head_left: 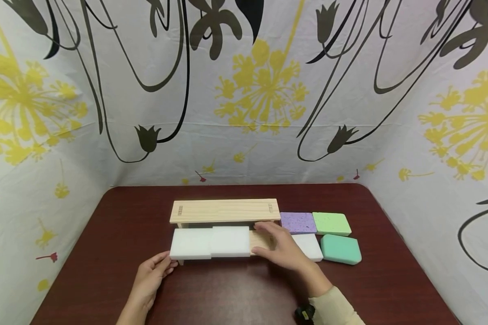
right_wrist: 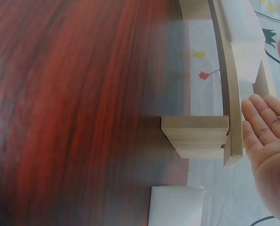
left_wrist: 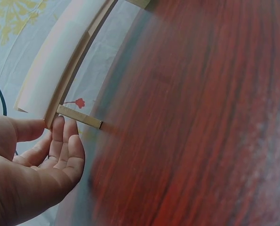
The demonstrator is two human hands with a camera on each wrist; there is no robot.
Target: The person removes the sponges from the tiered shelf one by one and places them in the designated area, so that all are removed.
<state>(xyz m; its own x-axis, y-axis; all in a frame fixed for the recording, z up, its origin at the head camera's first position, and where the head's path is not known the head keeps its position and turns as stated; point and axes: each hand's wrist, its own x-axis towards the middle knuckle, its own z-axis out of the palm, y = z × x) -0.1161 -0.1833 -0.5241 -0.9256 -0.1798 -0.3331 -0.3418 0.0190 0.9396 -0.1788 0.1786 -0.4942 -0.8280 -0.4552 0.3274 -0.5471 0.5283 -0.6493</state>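
Observation:
A low wooden stand (head_left: 262, 237) on short legs is at the front, with two white sponge-like blocks (head_left: 230, 241) end to end on its left and middle. At its left end my left hand (head_left: 149, 276) pinches the corner, thumb at the board's edge and fingers curled under it. In the left wrist view the stand's leg (left_wrist: 81, 117) shows beside those fingers. My right hand (head_left: 282, 247) is over the stand's bare right end, thumb and fingers spread apart. The right wrist view shows its fingers (right_wrist: 267, 120) nearly straight, close by the board, holding nothing.
Behind is a second wooden stand (head_left: 227, 211) with a bare top. To the right lie a purple sponge (head_left: 298, 222), a light green sponge (head_left: 331, 223), a white block (head_left: 309, 246) partly behind my right hand, and a teal sponge (head_left: 341, 249). Patterned cloth (head_left: 244, 158) surrounds the dark table.

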